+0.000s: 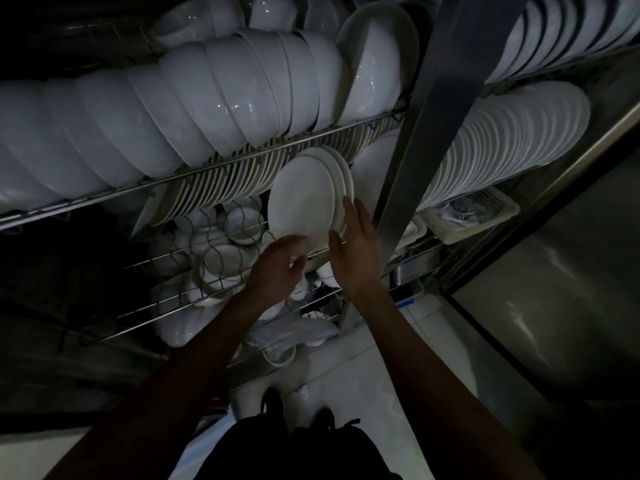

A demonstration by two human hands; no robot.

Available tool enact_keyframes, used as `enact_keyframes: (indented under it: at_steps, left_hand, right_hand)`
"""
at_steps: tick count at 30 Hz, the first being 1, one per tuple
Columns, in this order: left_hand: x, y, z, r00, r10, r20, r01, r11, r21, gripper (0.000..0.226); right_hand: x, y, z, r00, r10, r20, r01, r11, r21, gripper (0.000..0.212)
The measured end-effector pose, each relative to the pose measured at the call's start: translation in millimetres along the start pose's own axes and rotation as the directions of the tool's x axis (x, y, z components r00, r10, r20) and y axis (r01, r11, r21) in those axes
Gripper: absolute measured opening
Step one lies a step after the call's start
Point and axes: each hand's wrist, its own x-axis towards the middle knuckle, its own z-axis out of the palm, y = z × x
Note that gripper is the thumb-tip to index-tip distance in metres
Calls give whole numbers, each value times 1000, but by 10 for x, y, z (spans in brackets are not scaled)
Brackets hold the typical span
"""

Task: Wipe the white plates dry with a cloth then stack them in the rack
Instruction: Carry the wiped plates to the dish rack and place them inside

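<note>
- A few white plates (304,199) stand on edge together at the end of a plate row (221,185) in the middle tier of the rack (145,183), facing the camera.
- The left hand (277,268) grips the plates' lower edge, fingers curled round it.
- The right hand (353,251) lies flat against their right rims, fingers straight, thumb at the bottom edge.
- Bowls (194,109) lie nested in a long row on the tier above.
- Small dishes (221,251) sit in wire rings on the tier below.
- More plates (502,143) fill the rack beyond a metal post (426,109).
- A white basket (474,216) sits under those.
</note>
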Motion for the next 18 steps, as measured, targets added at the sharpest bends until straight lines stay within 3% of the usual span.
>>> enact_keyframes:
  at_steps: [9,13,18]
  left_hand:
    - [-219,62,-110,986,106,132,-116,991,71,40]
    - [-326,105,-214,957,175,233,-210,968,138,32]
    - [-593,172,-308,899,218,380,-285,950,129,41]
  right_hand:
    - [-494,-121,-203,997,8,80,3,989,-147,36]
    - [-727,-239,-340,985,119,128,-81,959,-272,35]
    - [-1158,-493,-488,964,241,108,-184,907,-379,34]
